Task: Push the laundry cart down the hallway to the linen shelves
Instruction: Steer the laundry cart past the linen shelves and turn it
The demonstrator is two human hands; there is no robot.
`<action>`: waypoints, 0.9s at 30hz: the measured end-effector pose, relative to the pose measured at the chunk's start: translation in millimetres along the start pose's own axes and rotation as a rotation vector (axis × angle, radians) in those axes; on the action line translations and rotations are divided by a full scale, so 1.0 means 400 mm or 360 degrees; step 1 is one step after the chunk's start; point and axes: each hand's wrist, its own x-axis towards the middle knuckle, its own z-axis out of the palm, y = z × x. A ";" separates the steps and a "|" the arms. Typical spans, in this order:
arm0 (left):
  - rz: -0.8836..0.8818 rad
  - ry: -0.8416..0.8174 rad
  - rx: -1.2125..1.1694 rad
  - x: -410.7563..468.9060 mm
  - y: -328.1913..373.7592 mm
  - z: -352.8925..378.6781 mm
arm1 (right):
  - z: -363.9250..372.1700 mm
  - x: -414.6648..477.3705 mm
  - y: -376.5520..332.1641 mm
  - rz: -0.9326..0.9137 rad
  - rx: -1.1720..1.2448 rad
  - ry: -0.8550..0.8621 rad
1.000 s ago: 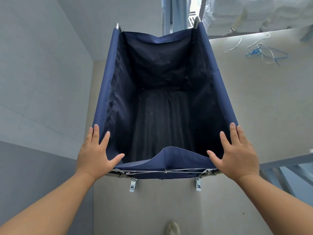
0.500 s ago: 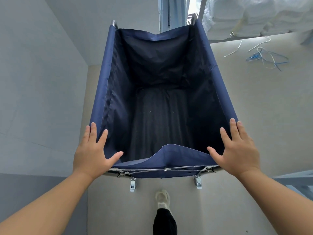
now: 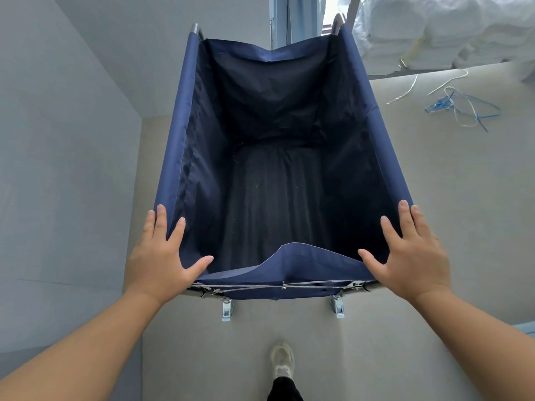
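I have both palms on the near corners of the navy-blue fabric laundry cart (image 3: pixel 178 140), a deep cloth bin hung on a silver metal frame. My left hand (image 3: pixel 157 264) lies flat over the cart's near left corner, fingers straight and spread along the side rim, thumb pointing inward along the near edge. My right hand (image 3: pixel 414 259) mirrors it on the near right corner. Neither hand curls round anything; they are well apart, with the sagging near hem of the cart between them.

The cart stands on the pale beige floor (image 3: pixel 451 204), directly ahead of me. Its left side runs close beside the grey wall (image 3: pixel 58 169). Two silver caster brackets (image 3: pixel 227 309) show under its near edge. Behind the cart, my white shoe (image 3: pixel 282 360) is on the floor. To the cart's far right lies a tangle of blue and white cords (image 3: pixel 460 108), and beyond its far right corner sit white bagged bundles of linen (image 3: pixel 448 30).
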 end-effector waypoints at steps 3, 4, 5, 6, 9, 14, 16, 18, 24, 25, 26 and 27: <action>-0.0009 -0.0025 -0.0027 0.060 0.004 -0.003 | 0.013 0.055 0.005 0.0006 0.0001 -0.0013; -0.0012 -0.0029 -0.0033 0.075 0.006 -0.003 | 0.017 0.071 0.008 0.0001 -0.0003 -0.0008; -0.0018 -0.0035 -0.0034 0.091 0.006 -0.003 | 0.021 0.088 0.008 -0.0004 -0.0009 -0.0011; -0.0026 -0.0047 -0.0036 0.105 0.006 -0.005 | 0.023 0.103 0.008 -0.0010 -0.0014 -0.0020; -0.0038 -0.0078 -0.0050 0.153 0.001 -0.007 | 0.032 0.149 0.009 -0.0014 -0.0030 -0.0043; -0.0067 -0.0100 -0.0078 0.225 -0.001 -0.012 | 0.034 0.230 0.014 -0.0031 -0.0048 -0.0038; -0.0069 -0.0096 -0.0078 0.231 -0.002 -0.015 | 0.034 0.241 0.011 -0.0042 -0.0051 -0.0037; -0.0079 -0.0101 -0.0079 0.256 -0.005 -0.015 | 0.038 0.269 0.013 -0.0047 -0.0044 -0.0031; -0.0111 -0.0120 -0.0084 0.298 0.011 -0.019 | 0.037 0.329 0.021 -0.0072 -0.0053 -0.0017; -0.0119 -0.0133 -0.0083 0.299 0.016 -0.020 | 0.037 0.332 0.024 -0.0080 -0.0049 -0.0024; -0.0128 -0.0143 -0.0085 0.300 0.022 -0.021 | 0.037 0.336 0.029 -0.0085 -0.0044 -0.0028; -0.0138 -0.0149 -0.0093 0.302 0.028 -0.021 | 0.037 0.343 0.035 -0.0089 -0.0042 -0.0026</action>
